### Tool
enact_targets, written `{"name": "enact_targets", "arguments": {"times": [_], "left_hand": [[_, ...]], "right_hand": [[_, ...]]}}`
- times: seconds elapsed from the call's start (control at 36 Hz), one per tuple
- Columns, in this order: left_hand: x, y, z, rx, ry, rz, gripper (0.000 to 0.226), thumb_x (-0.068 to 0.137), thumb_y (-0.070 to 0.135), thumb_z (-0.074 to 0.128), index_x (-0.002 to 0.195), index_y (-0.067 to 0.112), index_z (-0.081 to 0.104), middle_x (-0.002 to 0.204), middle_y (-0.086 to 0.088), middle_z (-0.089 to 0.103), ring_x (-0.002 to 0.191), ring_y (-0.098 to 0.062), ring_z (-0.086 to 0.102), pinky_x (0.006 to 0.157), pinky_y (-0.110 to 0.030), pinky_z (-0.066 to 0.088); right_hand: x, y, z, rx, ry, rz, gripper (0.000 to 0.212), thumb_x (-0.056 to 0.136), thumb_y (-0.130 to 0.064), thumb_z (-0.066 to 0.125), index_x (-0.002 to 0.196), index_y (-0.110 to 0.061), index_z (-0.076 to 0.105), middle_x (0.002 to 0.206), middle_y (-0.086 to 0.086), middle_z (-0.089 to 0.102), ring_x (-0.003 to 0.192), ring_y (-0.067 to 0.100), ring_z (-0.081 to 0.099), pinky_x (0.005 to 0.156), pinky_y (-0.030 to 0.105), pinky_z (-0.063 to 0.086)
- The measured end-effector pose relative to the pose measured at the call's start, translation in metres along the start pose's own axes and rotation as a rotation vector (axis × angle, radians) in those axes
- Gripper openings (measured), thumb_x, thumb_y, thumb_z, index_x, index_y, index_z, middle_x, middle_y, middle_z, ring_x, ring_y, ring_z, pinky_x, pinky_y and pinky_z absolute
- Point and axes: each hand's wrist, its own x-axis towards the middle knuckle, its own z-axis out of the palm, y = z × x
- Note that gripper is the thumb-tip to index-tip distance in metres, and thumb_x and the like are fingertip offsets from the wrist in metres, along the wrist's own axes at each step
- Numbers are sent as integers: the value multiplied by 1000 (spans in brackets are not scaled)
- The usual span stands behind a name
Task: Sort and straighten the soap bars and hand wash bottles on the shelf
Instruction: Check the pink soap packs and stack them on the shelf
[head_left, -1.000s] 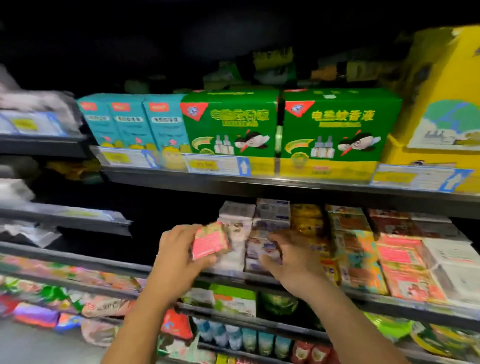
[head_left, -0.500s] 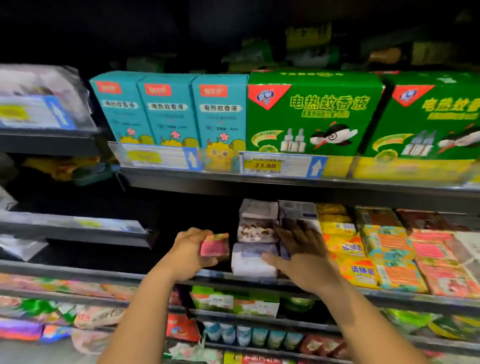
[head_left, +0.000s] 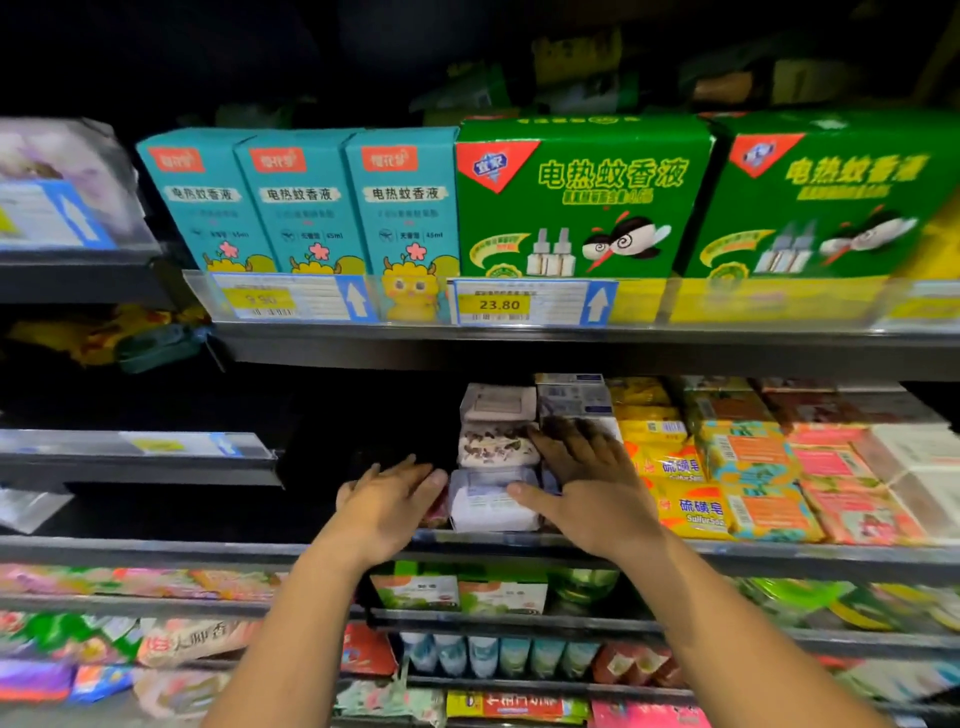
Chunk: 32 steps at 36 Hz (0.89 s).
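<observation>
On the soap shelf (head_left: 810, 560) we find a stack of wrapped soap bars (head_left: 492, 451) at the shelf lip, yellow sulfur soap bars (head_left: 693, 512) near on its right; our left hand (head_left: 387, 501) lies with near-straight fingers over a pink soap bar (head_left: 435, 514) just beside the stack's bottom pack; our right hand (head_left: 589, 488), fingers spread, presses the stack's right side, thumb on the bottom pack's front; dark shelf room lies left of the left hand.

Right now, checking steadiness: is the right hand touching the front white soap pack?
Touching: head view shows thumb of right hand resting on white soap pack.
</observation>
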Motion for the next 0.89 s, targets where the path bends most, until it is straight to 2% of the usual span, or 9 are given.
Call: {"name": "enact_targets", "arguments": {"times": [0.06, 0.11, 0.19, 0.25, 0.36, 0.47, 0.61, 0.78, 0.89], "left_hand": [[-8, 11, 6, -3, 61, 21, 61, 98, 65, 22, 154, 41, 28, 165, 12, 16, 154, -20, 7, 120, -42, 7], [-15, 22, 12, -16, 117, 64, 70, 93, 68, 20, 156, 38, 24, 166, 9, 12, 154, -19, 5, 121, -44, 7], [-21, 42, 21, -24, 183, 121, 82, 86, 78, 17, 156, 35, 27, 166, 7, 14, 154, -22, 8, 122, -49, 13], [-20, 60, 29, 90, 230, 161, 86, 86, 83, 14, 153, 32, 34, 165, 2, 22, 152, -27, 16, 121, -50, 20], [-16, 102, 42, 298, 281, 102, 66, 96, 67, 31, 152, 33, 32, 163, -6, 24, 149, -33, 19, 116, -52, 27], [-12, 156, 61, 350, 220, 113, 67, 96, 71, 22, 154, 38, 21, 165, 5, 16, 152, -30, 11, 117, -57, 17], [-14, 229, 91, 346, 58, 226, 70, 96, 72, 18, 157, 42, 4, 168, 7, -1, 154, -29, -2, 120, -62, 4], [-10, 301, 124, 251, 5, 301, 72, 98, 70, 23, 157, 41, -5, 166, 10, -16, 153, -23, -11, 122, -52, 4], [2, 325, 145, 241, 112, 335, 72, 99, 66, 26, 159, 34, 3, 167, 5, -9, 153, -28, -9, 122, -53, -1]], "right_hand": [[-2, 1, -3, 61, 22, -19, 87, 80, -90, 16, 154, -46, 22, 166, -12, 16, 154, 20, 8, 124, 37, 8], [-6, 6, -8, 223, 83, -7, 55, 95, -66, 44, 145, -43, 45, 155, -11, 39, 147, 18, 26, 116, 26, 20], [-20, 23, -20, 253, 173, 16, 37, 98, -48, 56, 132, -35, 61, 139, -9, 55, 133, 16, 43, 105, 21, 34], [-32, 43, -30, 170, 191, 4, 36, 98, -45, 57, 131, -31, 64, 136, -5, 59, 129, 19, 46, 104, 27, 38], [-48, 98, -48, 92, 155, 96, 38, 97, -48, 55, 124, -25, 68, 130, 0, 63, 127, 24, 49, 104, 30, 40], [-68, 172, -60, 72, 181, 192, 48, 83, -40, 65, 115, -5, 71, 118, 15, 65, 116, 38, 57, 97, 40, 48], [-86, 241, -77, -61, 160, 225, 53, 75, -46, 66, 112, -8, 70, 111, 20, 67, 110, 42, 58, 97, 45, 46], [-92, 296, -89, -155, 79, 150, 85, 68, -64, 59, 133, -9, 59, 129, 21, 59, 123, 42, 51, 107, 43, 39], [-86, 317, -95, -192, 79, 5, 69, 84, -51, 64, 141, -12, 53, 134, 18, 56, 127, 38, 49, 108, 41, 39]]}}
